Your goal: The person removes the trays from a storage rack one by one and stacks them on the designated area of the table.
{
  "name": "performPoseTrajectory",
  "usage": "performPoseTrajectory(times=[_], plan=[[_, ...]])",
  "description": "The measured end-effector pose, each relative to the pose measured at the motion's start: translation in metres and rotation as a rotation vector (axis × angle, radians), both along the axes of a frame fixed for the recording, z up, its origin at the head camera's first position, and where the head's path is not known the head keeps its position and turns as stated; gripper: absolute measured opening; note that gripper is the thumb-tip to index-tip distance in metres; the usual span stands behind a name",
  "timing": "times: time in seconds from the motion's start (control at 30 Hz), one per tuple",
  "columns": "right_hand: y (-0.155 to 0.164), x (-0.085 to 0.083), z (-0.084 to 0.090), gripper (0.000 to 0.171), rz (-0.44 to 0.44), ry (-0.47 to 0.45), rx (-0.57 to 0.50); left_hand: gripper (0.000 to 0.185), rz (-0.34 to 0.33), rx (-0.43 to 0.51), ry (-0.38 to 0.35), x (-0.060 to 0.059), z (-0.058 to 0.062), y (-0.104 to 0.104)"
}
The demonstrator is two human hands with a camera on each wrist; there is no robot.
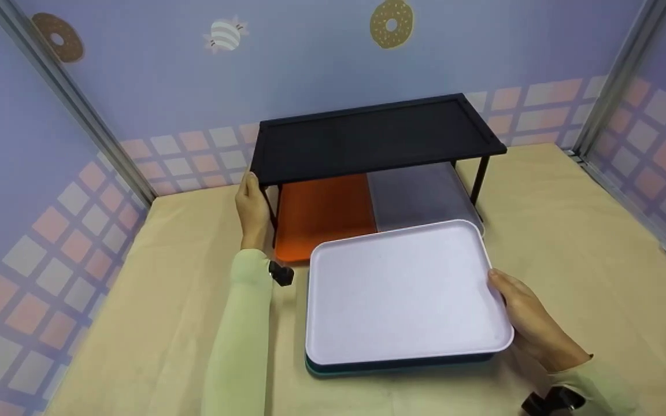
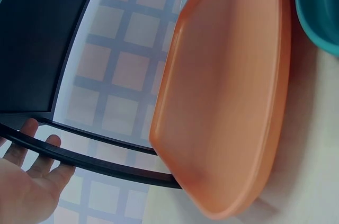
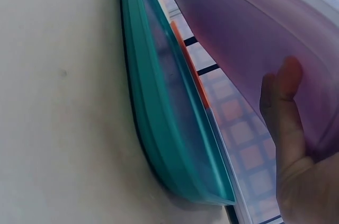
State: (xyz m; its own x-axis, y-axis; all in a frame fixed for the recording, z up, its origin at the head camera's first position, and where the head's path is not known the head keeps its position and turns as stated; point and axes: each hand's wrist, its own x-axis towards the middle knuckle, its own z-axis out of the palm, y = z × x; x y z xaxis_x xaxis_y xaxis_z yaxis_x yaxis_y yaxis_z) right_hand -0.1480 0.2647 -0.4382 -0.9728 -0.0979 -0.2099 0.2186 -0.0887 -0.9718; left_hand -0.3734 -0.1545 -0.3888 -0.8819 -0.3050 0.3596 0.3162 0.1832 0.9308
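Observation:
My left hand [image 1: 252, 211] grips the left front corner of a black rack [image 1: 367, 136] on legs. In the left wrist view, its fingers [image 2: 45, 166] reach around a black bar of the rack. A pale lavender tray [image 1: 402, 294] is held by its right edge in my right hand [image 1: 532, 318]. In the right wrist view, fingers press its underside, and the tray is tilted above a teal tray [image 3: 159, 107] lying on the table. Below the rack's top, an orange tray [image 1: 327, 214] and a grey tray [image 1: 420, 193] lie side by side.
A beige cloth covers the table [image 1: 587, 254]. Patterned purple panels [image 1: 310, 63] stand behind and at both sides, with a metal post [image 1: 616, 75] at the back right corner. The rack stands close to the back panel.

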Motion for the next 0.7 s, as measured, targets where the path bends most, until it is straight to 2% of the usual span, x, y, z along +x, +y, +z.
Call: performPoseTrajectory(times=[0.5,0.7], plan=[[-0.0034,0.0004,-0.0056,0.07,0.003,-0.048,0.046,0.049,-0.03,-0.003,0.013,-0.0007,-0.0016,-0.0015],[-0.0039,-0.0006,-0.007,0.074,-0.002,-0.07,0.075,0.047,-0.019,0.0,0.012,-0.0004,0.0005,-0.0011]])
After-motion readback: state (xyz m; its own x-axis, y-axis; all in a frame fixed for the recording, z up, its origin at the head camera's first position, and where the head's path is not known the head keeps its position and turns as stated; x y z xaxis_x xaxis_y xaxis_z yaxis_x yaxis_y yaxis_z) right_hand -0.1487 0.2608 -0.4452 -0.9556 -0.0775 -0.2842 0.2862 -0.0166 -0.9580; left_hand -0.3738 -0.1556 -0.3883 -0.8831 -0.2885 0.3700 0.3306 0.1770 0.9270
